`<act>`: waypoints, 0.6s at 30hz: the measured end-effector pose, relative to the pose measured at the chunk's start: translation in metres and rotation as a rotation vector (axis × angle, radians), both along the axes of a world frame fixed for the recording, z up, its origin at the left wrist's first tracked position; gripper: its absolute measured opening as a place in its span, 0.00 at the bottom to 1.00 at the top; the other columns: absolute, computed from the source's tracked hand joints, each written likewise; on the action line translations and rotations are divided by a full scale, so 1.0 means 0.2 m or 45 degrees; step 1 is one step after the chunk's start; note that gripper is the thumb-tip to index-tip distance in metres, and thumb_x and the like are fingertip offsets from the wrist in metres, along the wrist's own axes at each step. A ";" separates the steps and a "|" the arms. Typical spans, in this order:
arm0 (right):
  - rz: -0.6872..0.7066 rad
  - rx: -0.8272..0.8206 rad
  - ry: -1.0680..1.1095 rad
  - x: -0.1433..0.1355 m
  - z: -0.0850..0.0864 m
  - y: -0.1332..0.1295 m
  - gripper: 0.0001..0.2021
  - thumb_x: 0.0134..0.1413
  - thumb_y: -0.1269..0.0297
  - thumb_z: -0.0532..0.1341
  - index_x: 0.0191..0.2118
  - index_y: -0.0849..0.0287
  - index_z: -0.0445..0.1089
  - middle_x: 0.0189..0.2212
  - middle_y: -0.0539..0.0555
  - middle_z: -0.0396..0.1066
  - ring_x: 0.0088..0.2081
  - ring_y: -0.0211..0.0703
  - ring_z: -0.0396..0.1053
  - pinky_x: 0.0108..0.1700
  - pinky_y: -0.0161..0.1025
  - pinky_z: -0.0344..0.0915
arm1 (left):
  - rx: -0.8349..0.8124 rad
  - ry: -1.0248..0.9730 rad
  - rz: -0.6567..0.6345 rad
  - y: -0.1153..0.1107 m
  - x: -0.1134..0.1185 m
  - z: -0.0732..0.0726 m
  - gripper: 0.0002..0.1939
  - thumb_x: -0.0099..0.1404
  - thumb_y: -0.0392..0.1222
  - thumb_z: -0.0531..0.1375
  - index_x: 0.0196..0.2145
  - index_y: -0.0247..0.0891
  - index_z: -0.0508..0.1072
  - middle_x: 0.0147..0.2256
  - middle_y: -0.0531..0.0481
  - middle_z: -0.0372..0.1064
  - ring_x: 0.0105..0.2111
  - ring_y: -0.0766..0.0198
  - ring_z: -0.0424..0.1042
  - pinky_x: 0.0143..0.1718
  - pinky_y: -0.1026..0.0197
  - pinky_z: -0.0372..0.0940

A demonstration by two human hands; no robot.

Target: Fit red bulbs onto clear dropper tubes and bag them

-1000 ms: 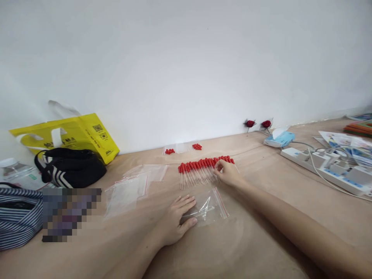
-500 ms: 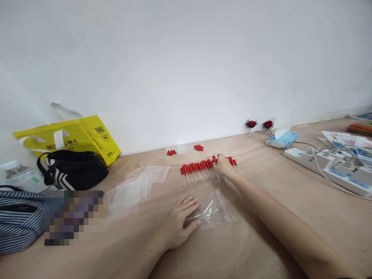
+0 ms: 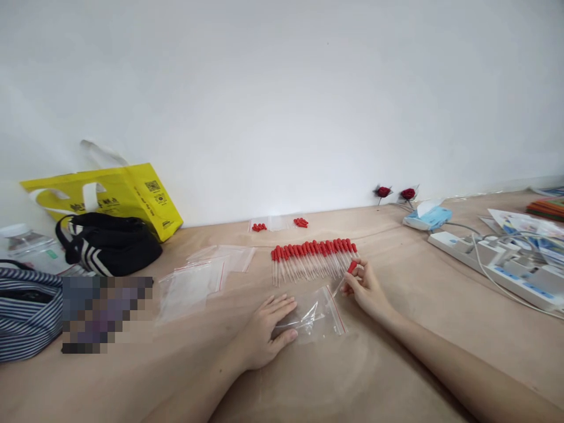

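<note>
My left hand (image 3: pixel 272 332) lies flat with spread fingers on the left part of a clear zip bag (image 3: pixel 314 317), whose red seal strip faces right. Between the fingertips of my right hand (image 3: pixel 363 288) is a red-topped dropper (image 3: pixel 351 267), its clear thin end slanting down-left toward the bag's upper right corner. Behind the bag, several droppers (image 3: pixel 308 258) with red bulbs lie side by side in a row, tips toward me. More clear zip bags (image 3: pixel 194 291) are spread to the left.
Near the wall lies a clear bag (image 3: pixel 277 223) with small red bulbs (image 3: pixel 301 222). At left are a yellow bag (image 3: pixel 118 194), a black pouch (image 3: pixel 118 244) and a striped bag (image 3: pixel 29 314). A power strip (image 3: pixel 497 270), tissues (image 3: pixel 427 217) and two dark red flowers (image 3: pixel 408 194) are on the right.
My right hand has moved from the dropper row toward me and to the right, now with one dropper in its fingers. My left hand has stayed on the bag.
</note>
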State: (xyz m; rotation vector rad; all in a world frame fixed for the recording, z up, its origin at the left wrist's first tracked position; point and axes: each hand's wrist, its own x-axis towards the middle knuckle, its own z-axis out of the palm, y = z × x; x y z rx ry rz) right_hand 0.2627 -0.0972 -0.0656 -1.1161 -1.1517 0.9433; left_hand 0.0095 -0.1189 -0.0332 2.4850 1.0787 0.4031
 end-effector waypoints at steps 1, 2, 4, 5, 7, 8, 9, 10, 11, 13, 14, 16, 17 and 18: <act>0.031 -0.022 0.040 -0.02 0.00 -0.01 0.24 0.46 0.49 0.56 0.44 0.53 0.47 0.24 0.45 0.58 0.22 0.37 0.64 0.25 0.38 0.65 | 0.003 -0.004 0.011 0.00 0.00 0.00 0.25 0.61 0.48 0.53 0.55 0.42 0.58 0.55 0.48 0.56 0.56 0.55 0.52 0.57 0.46 0.47; 0.067 -0.045 0.077 -0.03 0.00 -0.02 0.23 0.46 0.49 0.56 0.42 0.53 0.47 0.24 0.45 0.59 0.22 0.37 0.65 0.26 0.39 0.66 | 0.006 -0.005 0.021 -0.01 0.00 0.01 0.25 0.61 0.48 0.53 0.55 0.42 0.57 0.55 0.48 0.56 0.56 0.56 0.52 0.57 0.46 0.47; 0.167 -0.088 0.114 -0.04 0.00 -0.04 0.21 0.46 0.47 0.55 0.40 0.54 0.49 0.24 0.46 0.62 0.23 0.37 0.65 0.27 0.39 0.65 | 0.005 0.007 0.030 -0.01 0.01 0.01 0.26 0.61 0.48 0.54 0.56 0.42 0.56 0.55 0.49 0.56 0.56 0.56 0.52 0.57 0.47 0.47; 0.220 -0.098 0.107 -0.04 0.01 -0.05 0.20 0.47 0.47 0.55 0.38 0.54 0.50 0.24 0.47 0.63 0.23 0.37 0.65 0.28 0.38 0.64 | 0.004 0.018 0.028 -0.01 0.01 0.01 0.26 0.61 0.48 0.54 0.56 0.42 0.56 0.55 0.48 0.56 0.56 0.56 0.52 0.57 0.47 0.47; 0.332 -0.099 0.021 -0.02 0.01 -0.06 0.18 0.47 0.47 0.55 0.36 0.55 0.53 0.24 0.47 0.64 0.23 0.35 0.64 0.27 0.36 0.62 | 0.002 0.040 0.022 -0.02 0.01 0.02 0.26 0.61 0.48 0.53 0.56 0.42 0.56 0.56 0.48 0.55 0.57 0.56 0.51 0.57 0.47 0.46; 0.390 -0.092 -0.052 -0.01 0.02 -0.07 0.18 0.47 0.48 0.56 0.34 0.56 0.54 0.23 0.47 0.64 0.23 0.35 0.62 0.26 0.35 0.61 | 0.002 0.050 0.019 -0.02 0.01 0.02 0.26 0.61 0.48 0.53 0.56 0.41 0.56 0.56 0.48 0.55 0.57 0.56 0.51 0.57 0.47 0.46; 0.443 -0.084 -0.137 0.00 0.02 -0.07 0.17 0.46 0.49 0.57 0.33 0.57 0.56 0.23 0.47 0.64 0.22 0.34 0.61 0.26 0.34 0.60 | 0.003 0.056 0.015 -0.01 0.01 0.02 0.26 0.61 0.48 0.53 0.56 0.41 0.56 0.56 0.47 0.55 0.57 0.57 0.50 0.57 0.47 0.46; 0.485 -0.074 -0.227 0.01 0.03 -0.07 0.16 0.45 0.49 0.58 0.32 0.58 0.59 0.22 0.47 0.64 0.22 0.34 0.60 0.25 0.34 0.58 | 0.004 0.062 0.011 -0.01 0.01 0.02 0.26 0.61 0.48 0.53 0.56 0.40 0.55 0.56 0.47 0.55 0.57 0.57 0.50 0.57 0.47 0.46; 0.515 -0.057 -0.320 0.01 0.03 -0.07 0.16 0.45 0.50 0.59 0.31 0.58 0.61 0.22 0.48 0.64 0.22 0.34 0.60 0.26 0.34 0.58 | 0.005 0.068 0.006 -0.01 0.01 0.02 0.26 0.61 0.49 0.53 0.56 0.40 0.55 0.56 0.48 0.54 0.57 0.57 0.50 0.57 0.47 0.45; 0.530 0.017 -0.504 0.02 0.03 -0.06 0.15 0.43 0.52 0.61 0.29 0.59 0.65 0.24 0.50 0.65 0.26 0.36 0.61 0.29 0.36 0.59 | 0.009 0.080 -0.006 -0.01 0.01 0.01 0.26 0.62 0.50 0.52 0.56 0.41 0.55 0.56 0.48 0.53 0.57 0.57 0.49 0.57 0.47 0.44; 0.525 0.067 -0.587 0.02 0.04 -0.06 0.14 0.43 0.52 0.62 0.28 0.60 0.67 0.25 0.51 0.65 0.28 0.38 0.62 0.32 0.37 0.59 | 0.011 0.086 -0.011 0.00 0.01 0.01 0.27 0.62 0.50 0.52 0.56 0.41 0.54 0.57 0.48 0.53 0.58 0.57 0.49 0.58 0.47 0.44; 0.529 0.155 -0.732 0.01 0.04 -0.06 0.13 0.42 0.53 0.62 0.27 0.58 0.71 0.27 0.52 0.66 0.33 0.40 0.63 0.36 0.39 0.59 | 0.013 0.103 -0.021 0.00 0.01 0.00 0.27 0.62 0.50 0.52 0.57 0.40 0.54 0.57 0.47 0.52 0.58 0.57 0.48 0.58 0.47 0.43; 0.538 0.184 -0.794 0.00 0.04 -0.06 0.12 0.42 0.53 0.62 0.26 0.57 0.72 0.28 0.52 0.66 0.34 0.41 0.63 0.38 0.39 0.59 | 0.013 0.110 -0.027 0.01 0.01 0.00 0.27 0.62 0.51 0.52 0.57 0.40 0.54 0.57 0.47 0.52 0.58 0.57 0.48 0.58 0.47 0.43; 0.550 0.202 -0.847 -0.01 0.04 -0.06 0.12 0.43 0.53 0.62 0.26 0.56 0.73 0.28 0.52 0.67 0.34 0.41 0.63 0.38 0.39 0.58 | 0.013 0.115 -0.032 0.01 0.01 -0.01 0.27 0.62 0.51 0.52 0.57 0.40 0.54 0.57 0.47 0.51 0.58 0.57 0.48 0.58 0.46 0.43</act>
